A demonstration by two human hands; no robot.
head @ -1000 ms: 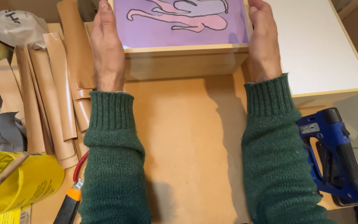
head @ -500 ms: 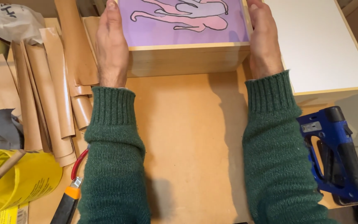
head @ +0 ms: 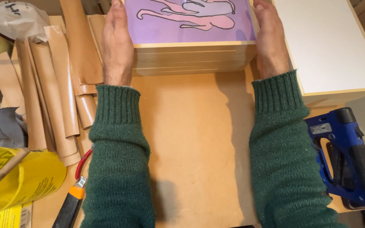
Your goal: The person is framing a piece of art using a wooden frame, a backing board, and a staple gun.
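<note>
Compared with the earlier frames, both hands and the stack of wooden frames (head: 191, 57) sit a little higher in the view, with more of the bare board visible below them; the grip itself looks unchanged. Now the left hand (head: 117, 46) lies flat against the left side of the stack, fingers straight and together, palm pressed on the wood; the right hand (head: 270, 40) presses in the same manner on the right side, so the stack is squeezed between the two open palms, not grasped by curled fingers. On top of the stack is a purple picture (head: 191, 19) with pink shapes outlined in black; the stack rests on the brown board (head: 191, 147), at the far edge of the view. Left of the left sleeve are rolled brown paper strips (head: 51, 93), a yellow tub (head: 26, 177) and a knife with an orange and black handle (head: 70, 204); on the right lie a white panel (head: 330, 42) and a blue staple gun (head: 345, 156), just beside the right sleeve.
</note>
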